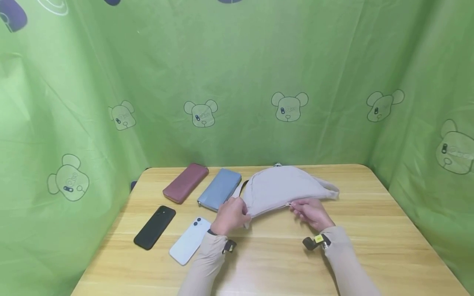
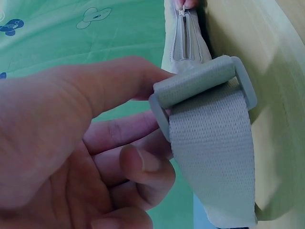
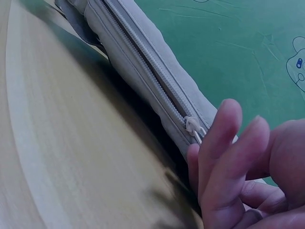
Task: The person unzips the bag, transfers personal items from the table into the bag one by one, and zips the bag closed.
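Bright head view, pale sheen on the wooden table (image 1: 274, 259); dimmer wrist views, soft-edged shadows.

And it's green fabric curtain (image 1: 237, 53) on three sides, creased, with pale outlined bear-head prints (image 1: 289, 113) running across! Below, a light wood-grain counter (image 1: 400, 246), far corners rounded, brightest light catching the curtain's left.

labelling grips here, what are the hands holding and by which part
The right hand pinches the bag by its zip pull; the left hand holds the bag's end at the strap buckle.
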`<state>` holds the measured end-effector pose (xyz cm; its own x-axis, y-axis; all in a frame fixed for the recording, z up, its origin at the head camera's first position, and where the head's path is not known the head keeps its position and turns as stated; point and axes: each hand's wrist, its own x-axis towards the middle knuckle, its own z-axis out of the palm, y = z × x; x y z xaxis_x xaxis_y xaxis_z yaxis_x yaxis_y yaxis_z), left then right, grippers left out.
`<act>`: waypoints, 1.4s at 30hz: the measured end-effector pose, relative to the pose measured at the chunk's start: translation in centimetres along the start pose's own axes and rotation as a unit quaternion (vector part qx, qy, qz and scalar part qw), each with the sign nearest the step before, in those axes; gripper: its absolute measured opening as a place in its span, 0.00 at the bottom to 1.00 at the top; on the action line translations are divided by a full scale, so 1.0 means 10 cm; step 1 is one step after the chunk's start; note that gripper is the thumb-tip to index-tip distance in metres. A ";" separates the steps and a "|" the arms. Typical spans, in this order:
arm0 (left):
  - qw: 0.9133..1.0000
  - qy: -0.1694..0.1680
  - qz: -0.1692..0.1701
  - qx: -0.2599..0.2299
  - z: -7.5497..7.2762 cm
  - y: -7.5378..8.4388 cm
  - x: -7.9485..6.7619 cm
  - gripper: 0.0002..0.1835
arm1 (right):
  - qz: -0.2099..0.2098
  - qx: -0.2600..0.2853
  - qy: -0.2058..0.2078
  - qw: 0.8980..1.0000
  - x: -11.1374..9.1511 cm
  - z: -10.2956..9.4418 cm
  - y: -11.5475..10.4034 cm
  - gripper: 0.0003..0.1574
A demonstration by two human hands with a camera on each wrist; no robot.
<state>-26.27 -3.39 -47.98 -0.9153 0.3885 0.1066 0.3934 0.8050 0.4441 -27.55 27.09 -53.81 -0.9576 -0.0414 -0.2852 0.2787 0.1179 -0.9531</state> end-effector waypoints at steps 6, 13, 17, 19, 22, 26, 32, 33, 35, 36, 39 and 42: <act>1.000 -0.002 -0.001 -0.008 0.01 0.00 -0.01 0.21 | 0.000 -0.002 0.003 1.000 0.00 0.00 0.00 0.23; 1.000 -0.004 -0.003 -0.003 0.01 0.00 0.00 0.20 | 0.001 -0.002 0.002 1.000 0.00 -0.01 0.01 0.24; 1.000 -0.006 -0.003 -0.003 0.00 0.01 0.00 0.21 | 0.001 -0.002 0.001 1.000 0.00 -0.02 0.01 0.25; 1.000 -0.007 -0.005 -0.002 0.00 0.01 0.00 0.22 | 0.002 0.001 0.006 1.000 0.01 -0.03 0.02 0.25; 1.000 -0.010 -0.008 0.000 0.00 0.01 -0.01 0.21 | 0.006 0.003 0.014 1.000 0.01 -0.06 0.03 0.26; 1.000 -0.010 -0.009 0.006 -0.01 0.01 -0.01 0.21 | 0.011 0.011 0.020 1.000 0.01 -0.09 0.03 0.24; 1.000 -0.007 -0.006 0.001 -0.01 0.01 -0.01 0.23 | 0.005 0.018 0.020 1.000 0.01 -0.12 0.02 0.22; 1.000 -0.006 -0.005 0.002 -0.02 0.01 -0.01 0.23 | 0.006 0.021 0.025 0.999 0.01 -0.13 0.02 0.22; 1.000 -0.005 -0.003 0.003 -0.03 0.01 -0.01 0.23 | 0.008 0.024 0.029 0.999 0.01 -0.15 0.03 0.21; 1.000 -0.004 -0.003 0.005 -0.03 0.01 -0.01 0.22 | 0.009 0.025 0.030 0.999 0.02 -0.16 0.03 0.21; 1.000 -0.004 -0.003 0.009 -0.03 0.01 -0.02 0.20 | 0.009 0.027 0.026 0.999 0.02 -0.18 0.04 0.22; 1.000 -0.007 -0.004 0.009 -0.03 0.00 -0.02 0.18 | 0.007 0.029 0.023 0.999 0.02 -0.19 0.04 0.22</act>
<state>-26.13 -3.56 -47.69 -0.9169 0.3886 0.0913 0.3884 0.8156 0.4289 -27.76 29.01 -54.00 -0.9553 0.0061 -0.2956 0.2954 0.0606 -0.9534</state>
